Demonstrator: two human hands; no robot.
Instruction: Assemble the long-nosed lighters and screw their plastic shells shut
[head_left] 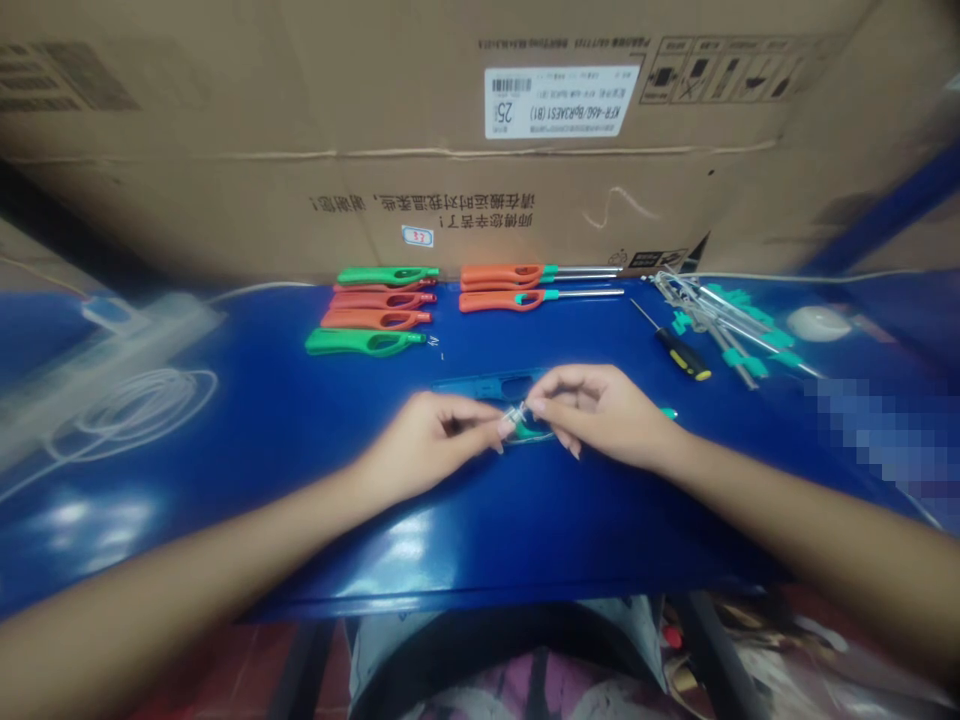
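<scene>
My left hand [442, 437] is closed, thumb and fingers pinching a small whitish-silver part [514, 412]. From the other side my right hand [600, 408] meets it, its fingertips pinched at the part's right end; what exactly they grip is too small to make out. Beneath and behind the hands lies a blue lighter casing [480, 385] with a handle opening. A teal-green piece [525, 432] shows under the fingertips, partly hidden, and a bit of teal with a metal end [670, 413] peeks out beyond my right hand.
Green and orange lighter handles [367, 343] lie stacked at the back left. Beside them are two orange lighters with metal tubes [502, 299]. A black-and-yellow screwdriver [682, 355] and a pile of metal tubes with teal parts [739, 325] lie right. A coiled white cable [127, 405] lies left; cardboard [300, 110] stands behind.
</scene>
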